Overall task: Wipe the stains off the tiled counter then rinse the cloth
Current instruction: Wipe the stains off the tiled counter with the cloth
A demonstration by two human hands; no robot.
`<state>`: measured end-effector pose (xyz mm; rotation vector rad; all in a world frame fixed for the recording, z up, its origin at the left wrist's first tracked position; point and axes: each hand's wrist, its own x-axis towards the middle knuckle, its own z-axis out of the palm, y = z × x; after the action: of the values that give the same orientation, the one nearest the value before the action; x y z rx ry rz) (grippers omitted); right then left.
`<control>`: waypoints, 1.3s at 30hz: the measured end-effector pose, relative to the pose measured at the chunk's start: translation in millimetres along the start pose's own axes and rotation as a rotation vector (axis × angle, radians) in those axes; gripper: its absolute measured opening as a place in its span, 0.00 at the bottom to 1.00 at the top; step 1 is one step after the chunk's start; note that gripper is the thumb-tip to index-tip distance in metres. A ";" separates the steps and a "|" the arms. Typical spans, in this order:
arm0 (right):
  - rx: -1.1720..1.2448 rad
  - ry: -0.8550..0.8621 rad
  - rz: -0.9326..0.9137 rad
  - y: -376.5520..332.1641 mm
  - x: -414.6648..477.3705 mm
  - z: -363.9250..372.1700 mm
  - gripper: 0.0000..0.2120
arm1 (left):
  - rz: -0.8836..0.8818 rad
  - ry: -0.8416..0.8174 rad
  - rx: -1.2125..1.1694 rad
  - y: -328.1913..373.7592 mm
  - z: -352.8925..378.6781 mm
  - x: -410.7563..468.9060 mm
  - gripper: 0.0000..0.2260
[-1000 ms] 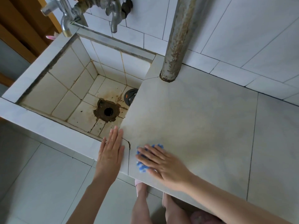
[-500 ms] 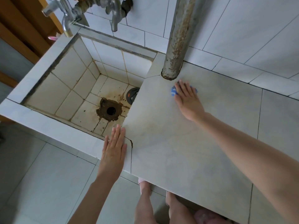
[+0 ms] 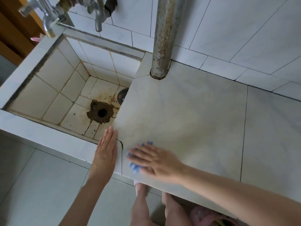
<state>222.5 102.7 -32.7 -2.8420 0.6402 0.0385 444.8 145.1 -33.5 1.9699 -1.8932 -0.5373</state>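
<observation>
My right hand (image 3: 154, 159) presses flat on a blue cloth (image 3: 134, 167) at the near left corner of the pale tiled counter (image 3: 187, 115). Only blue edges of the cloth show around the blurred fingers. Faint yellowish stains mark the counter's middle. My left hand (image 3: 105, 152) lies flat, fingers together, on the sink's front rim beside a cracked tile joint, holding nothing.
A tiled sink (image 3: 29, 131) with a rusty drain hole (image 3: 101, 112) sits to the left. Two metal taps (image 3: 97, 15) hang above it. A rusty vertical pipe (image 3: 162, 38) enters the counter at the back. A dark round stopper (image 3: 123, 96) lies in the sink.
My right hand swept the cloth from the pipe's base at the back of the counter to the near left corner. The left hand stayed on the rim.
</observation>
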 end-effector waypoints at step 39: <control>0.055 0.134 0.657 75.3 -36.0 -12.1 0.27 | 0.123 -0.100 0.342 28.9 10.6 33.0 0.27</control>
<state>157.5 48.9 -34.3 -2.4683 1.5425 -0.0605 415.6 110.9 -29.0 2.0403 -2.2786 -0.2971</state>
